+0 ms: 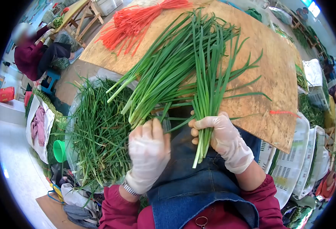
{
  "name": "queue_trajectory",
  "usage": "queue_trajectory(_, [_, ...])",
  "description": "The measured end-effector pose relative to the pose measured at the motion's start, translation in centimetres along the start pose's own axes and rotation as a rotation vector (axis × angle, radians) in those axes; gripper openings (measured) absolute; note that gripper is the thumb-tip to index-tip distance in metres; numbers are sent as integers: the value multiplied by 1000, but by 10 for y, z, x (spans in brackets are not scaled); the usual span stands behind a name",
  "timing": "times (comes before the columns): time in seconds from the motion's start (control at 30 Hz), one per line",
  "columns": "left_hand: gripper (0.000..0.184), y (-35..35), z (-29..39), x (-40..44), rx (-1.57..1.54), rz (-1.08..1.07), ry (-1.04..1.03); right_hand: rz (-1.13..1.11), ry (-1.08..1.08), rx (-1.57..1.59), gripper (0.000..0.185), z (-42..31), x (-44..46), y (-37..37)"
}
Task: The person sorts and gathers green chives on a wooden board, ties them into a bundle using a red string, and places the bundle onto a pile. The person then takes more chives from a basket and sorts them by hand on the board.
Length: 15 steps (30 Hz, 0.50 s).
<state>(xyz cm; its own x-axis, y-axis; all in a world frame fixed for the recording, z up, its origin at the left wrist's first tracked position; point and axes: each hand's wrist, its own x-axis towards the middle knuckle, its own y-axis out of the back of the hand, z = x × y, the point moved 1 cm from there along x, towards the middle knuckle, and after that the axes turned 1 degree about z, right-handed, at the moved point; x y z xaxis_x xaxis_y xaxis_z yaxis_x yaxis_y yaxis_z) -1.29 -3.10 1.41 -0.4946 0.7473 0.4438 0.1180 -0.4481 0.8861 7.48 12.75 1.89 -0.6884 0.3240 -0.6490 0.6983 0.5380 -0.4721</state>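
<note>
My right hand, in a thin whitish glove, is closed around the lower stems of a bunch of garlic chives. The pale cut ends stick out below the fist, and the leaves fan upward over the board. My left hand, also gloved and with a metal watch at the wrist, is at the stem ends of a larger pile of garlic chives. Its fingers reach forward, slightly bent, the tips partly hidden; I see nothing clearly gripped in it. The pile lies slanted across the wooden board, its pale ends overhanging the near edge.
A lined container of loose, tangled greens stands at my left. Red ties lie at the board's far side; one red strip is near its right edge. White crates stand at right. Another person sits at the far left.
</note>
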Motion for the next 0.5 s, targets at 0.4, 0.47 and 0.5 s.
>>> queue_trajectory(0.4, [26, -53, -25, 75, 118, 15, 63, -229, 146, -84, 14, -100, -25, -32])
queue_trajectory(0.47, [17, -36, -37, 97, -73, 114, 142, -250, 266, -105, 10, -128, -37, -41])
queue_trajectory(0.5, [15, -30, -45, 109, -109, 150, 158, -284, 329, -117, 13, -145, -40, -43])
